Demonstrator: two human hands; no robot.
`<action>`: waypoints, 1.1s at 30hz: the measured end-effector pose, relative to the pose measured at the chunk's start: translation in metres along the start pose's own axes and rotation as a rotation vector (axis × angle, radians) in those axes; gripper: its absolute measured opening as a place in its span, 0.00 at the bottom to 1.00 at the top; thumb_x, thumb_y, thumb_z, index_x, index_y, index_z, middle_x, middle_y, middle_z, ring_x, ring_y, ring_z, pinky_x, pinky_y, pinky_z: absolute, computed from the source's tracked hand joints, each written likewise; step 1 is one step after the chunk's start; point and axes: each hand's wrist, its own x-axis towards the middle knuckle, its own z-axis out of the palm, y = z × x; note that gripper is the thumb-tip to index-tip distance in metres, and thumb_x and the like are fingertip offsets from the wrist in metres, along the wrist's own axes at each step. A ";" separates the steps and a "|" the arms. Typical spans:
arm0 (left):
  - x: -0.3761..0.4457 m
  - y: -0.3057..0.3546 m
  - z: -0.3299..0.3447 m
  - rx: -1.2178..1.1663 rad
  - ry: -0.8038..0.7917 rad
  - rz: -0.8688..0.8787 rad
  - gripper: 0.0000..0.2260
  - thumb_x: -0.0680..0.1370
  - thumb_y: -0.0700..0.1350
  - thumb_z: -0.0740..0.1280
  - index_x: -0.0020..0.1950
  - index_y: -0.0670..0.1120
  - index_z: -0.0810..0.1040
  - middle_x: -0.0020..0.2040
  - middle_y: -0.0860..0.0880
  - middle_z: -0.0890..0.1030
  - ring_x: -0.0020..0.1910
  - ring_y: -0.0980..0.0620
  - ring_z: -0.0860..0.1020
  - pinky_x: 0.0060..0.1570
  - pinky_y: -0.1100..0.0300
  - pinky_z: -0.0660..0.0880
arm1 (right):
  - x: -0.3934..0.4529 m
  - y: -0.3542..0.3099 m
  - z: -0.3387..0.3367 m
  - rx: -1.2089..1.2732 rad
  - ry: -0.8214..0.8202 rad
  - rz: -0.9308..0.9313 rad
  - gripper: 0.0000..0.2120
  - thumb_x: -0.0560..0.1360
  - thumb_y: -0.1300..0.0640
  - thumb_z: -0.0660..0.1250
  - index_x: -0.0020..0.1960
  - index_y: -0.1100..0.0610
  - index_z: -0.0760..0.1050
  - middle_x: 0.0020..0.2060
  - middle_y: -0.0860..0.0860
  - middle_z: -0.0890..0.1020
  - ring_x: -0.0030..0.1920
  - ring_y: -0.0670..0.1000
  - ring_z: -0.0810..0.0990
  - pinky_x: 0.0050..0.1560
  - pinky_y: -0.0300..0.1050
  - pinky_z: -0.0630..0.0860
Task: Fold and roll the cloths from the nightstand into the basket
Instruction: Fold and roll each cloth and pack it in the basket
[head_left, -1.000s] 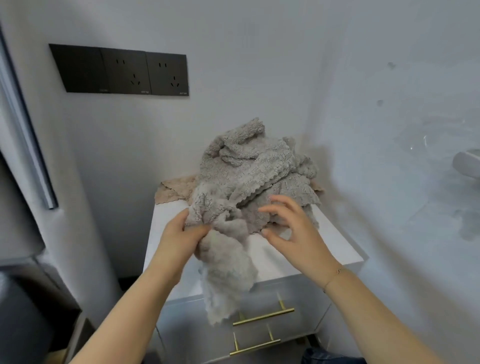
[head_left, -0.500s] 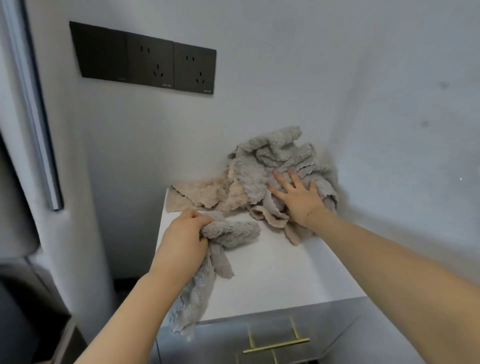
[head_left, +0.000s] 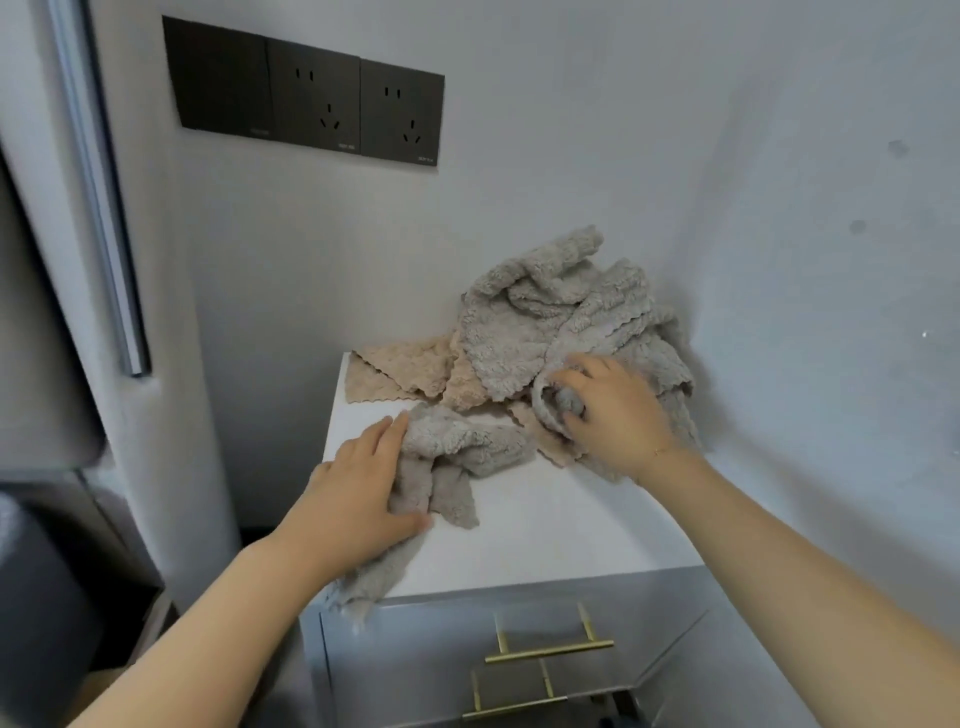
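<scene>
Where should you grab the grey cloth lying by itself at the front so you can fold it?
Probably the grey cloth is best pinched at its corner hanging over the nightstand's front edge, coming from the front: that part dangles free, while the rest is bunched under the left hand.

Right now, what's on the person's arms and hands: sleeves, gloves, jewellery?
Both forearms are bare, with no sleeves in view and no gloves. The right hand has a thin gold-coloured chain bracelet at the wrist. The left hand shows no rings or wristwear.
</scene>
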 end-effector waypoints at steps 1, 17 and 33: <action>-0.001 0.000 0.000 -0.039 -0.008 -0.006 0.43 0.74 0.58 0.67 0.78 0.52 0.43 0.75 0.51 0.59 0.68 0.52 0.65 0.65 0.56 0.67 | -0.011 -0.008 -0.002 0.123 0.096 0.004 0.18 0.75 0.58 0.65 0.64 0.52 0.74 0.62 0.50 0.75 0.63 0.53 0.72 0.59 0.47 0.69; -0.011 -0.007 -0.014 -0.080 0.497 0.215 0.19 0.63 0.23 0.66 0.45 0.44 0.79 0.46 0.51 0.77 0.47 0.52 0.68 0.42 0.56 0.70 | -0.071 -0.056 0.024 0.499 -0.160 -0.049 0.11 0.75 0.46 0.67 0.52 0.52 0.77 0.49 0.44 0.74 0.50 0.43 0.70 0.46 0.41 0.69; -0.013 -0.021 -0.027 -0.175 0.008 -0.151 0.19 0.75 0.57 0.67 0.63 0.51 0.75 0.57 0.54 0.76 0.51 0.56 0.74 0.52 0.59 0.72 | -0.049 -0.051 0.001 0.786 -0.087 0.407 0.16 0.75 0.44 0.65 0.43 0.58 0.78 0.38 0.56 0.81 0.39 0.56 0.79 0.43 0.48 0.75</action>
